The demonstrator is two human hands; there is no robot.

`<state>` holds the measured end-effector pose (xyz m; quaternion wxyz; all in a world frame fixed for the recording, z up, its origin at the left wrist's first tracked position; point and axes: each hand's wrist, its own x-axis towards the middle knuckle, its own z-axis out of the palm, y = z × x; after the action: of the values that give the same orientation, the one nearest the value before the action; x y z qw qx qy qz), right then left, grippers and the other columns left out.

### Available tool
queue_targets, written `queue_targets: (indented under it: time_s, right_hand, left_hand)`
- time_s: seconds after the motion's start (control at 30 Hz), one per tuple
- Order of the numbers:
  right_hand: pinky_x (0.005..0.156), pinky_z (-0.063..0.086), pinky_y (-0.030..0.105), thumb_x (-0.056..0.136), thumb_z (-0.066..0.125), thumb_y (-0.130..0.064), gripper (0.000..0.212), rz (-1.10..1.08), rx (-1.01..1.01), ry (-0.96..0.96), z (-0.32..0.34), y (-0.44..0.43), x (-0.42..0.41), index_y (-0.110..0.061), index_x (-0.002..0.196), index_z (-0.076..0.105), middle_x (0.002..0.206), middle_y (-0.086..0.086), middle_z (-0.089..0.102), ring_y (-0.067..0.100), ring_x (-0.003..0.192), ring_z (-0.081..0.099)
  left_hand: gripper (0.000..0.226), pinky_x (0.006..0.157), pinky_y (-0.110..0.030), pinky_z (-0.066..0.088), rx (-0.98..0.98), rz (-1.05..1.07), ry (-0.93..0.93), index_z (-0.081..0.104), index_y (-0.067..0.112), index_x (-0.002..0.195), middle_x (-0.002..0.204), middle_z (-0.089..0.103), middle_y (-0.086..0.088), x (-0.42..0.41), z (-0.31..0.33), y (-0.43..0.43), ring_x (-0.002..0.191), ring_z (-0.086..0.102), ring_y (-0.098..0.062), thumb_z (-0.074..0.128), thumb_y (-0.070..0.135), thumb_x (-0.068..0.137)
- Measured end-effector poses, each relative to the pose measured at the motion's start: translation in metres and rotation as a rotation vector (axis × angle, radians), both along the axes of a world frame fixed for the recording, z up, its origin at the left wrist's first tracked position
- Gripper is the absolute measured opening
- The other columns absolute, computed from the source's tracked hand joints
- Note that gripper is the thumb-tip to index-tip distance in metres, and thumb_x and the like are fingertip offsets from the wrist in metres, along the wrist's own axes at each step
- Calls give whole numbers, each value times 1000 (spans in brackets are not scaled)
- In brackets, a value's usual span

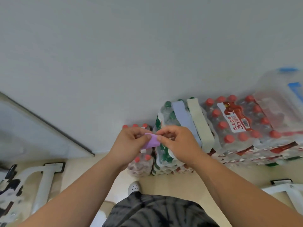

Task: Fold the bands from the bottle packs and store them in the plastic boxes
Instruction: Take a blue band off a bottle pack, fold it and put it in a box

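A purple band (151, 142) is held between both hands in front of the stacked bottle packs. My left hand (129, 141) pinches its left part with thumb and fingers. My right hand (176, 142) pinches its right end. A blue band (184, 117) and a pale green band (200, 122) lie over the green-capped bottle pack (164, 115) just behind my hands. A clear plastic box (282, 89) with blue clips stands on the packs at the far right.
Red-capped bottle packs (246, 122) are stacked at the right, and a smaller red-capped pack (141, 163) stands below my hands. A white wall rises behind. White table legs (44, 182) stand on the beige floor at left and right. My shoe (134, 187) is near the packs.
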<state>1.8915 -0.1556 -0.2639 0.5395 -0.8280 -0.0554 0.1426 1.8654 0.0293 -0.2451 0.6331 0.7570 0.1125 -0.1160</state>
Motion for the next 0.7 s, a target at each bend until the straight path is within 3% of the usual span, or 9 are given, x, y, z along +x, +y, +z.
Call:
queue_targets:
  time_s: [0.1, 0.13, 0.2, 0.23, 0.3, 0.4, 0.53, 0.6, 0.7]
  right_hand:
    - [62, 49, 18, 87, 77, -10, 5, -2, 74, -70, 7, -45, -17, -15, 87, 77, 71, -3, 71, 5, 63, 60]
    - [62, 51, 21, 87, 76, -10, 4, -6, 108, -77, 9, -62, -24, -13, 86, 76, 73, 4, 71, 9, 64, 60]
    - [66, 55, 31, 87, 76, -10, 3, -22, 176, -74, 12, -94, -38, -12, 87, 74, 78, 13, 71, 17, 67, 62]
    - [68, 57, 35, 87, 76, -9, 4, -35, 203, -70, 13, -110, -44, -12, 87, 73, 79, 14, 71, 21, 69, 64]
    - [73, 60, 42, 87, 76, -7, 7, -66, 238, -62, 16, -140, -56, -14, 88, 73, 80, 14, 72, 29, 74, 69]
    - [73, 61, 46, 87, 76, -7, 12, -104, 253, -69, 23, -179, -67, -18, 87, 72, 79, 12, 72, 31, 75, 69]
    - [71, 57, 38, 89, 72, -4, 17, -148, 229, -78, 25, -218, -67, -20, 85, 68, 81, 12, 69, 20, 73, 63]
    - [71, 55, 36, 90, 69, -2, 20, -158, 219, -49, 21, -234, -62, -20, 83, 67, 84, 14, 68, 19, 74, 62]
    - [74, 54, 36, 91, 65, 2, 32, -178, 218, 22, 13, -252, -51, -26, 77, 70, 85, 12, 69, 18, 78, 62]
  left_hand:
    - [22, 56, -24, 54, 9, -24, -41, 80, 15, 88, 76, 74, -20, -19, 16, -48, 65, 66, -32, 62, 4, 93]
    - [21, 55, -21, 53, 14, -25, -51, 80, 13, 89, 76, 75, -17, -24, 20, -64, 68, 71, -26, 62, 3, 93]
    - [22, 56, -13, 48, 47, -47, -80, 80, 12, 88, 75, 77, -7, -33, 26, -98, 75, 70, 1, 63, 0, 92]
    - [22, 59, -10, 47, 66, -68, -97, 80, 14, 88, 75, 77, -4, -37, 29, -114, 76, 67, 7, 63, 0, 92]
    - [22, 60, -9, 46, 109, -108, -126, 80, 18, 88, 74, 75, 4, -43, 33, -143, 71, 66, 3, 65, 3, 91]
    - [22, 57, -19, 51, 223, -155, -183, 77, 27, 84, 70, 70, 3, -49, 40, -178, 60, 60, -3, 69, 7, 89]
    - [14, 66, -51, 59, 277, -259, -175, 70, 26, 88, 65, 72, -5, -44, 42, -213, 60, 68, -26, 72, 12, 88]
    - [16, 65, -56, 58, 281, -285, -157, 67, 27, 87, 67, 73, -6, -37, 38, -228, 65, 69, -36, 71, 11, 89]
    - [19, 66, -55, 59, 280, -320, -142, 62, 26, 86, 69, 74, -7, -21, 32, -249, 66, 71, -31, 69, 8, 89]
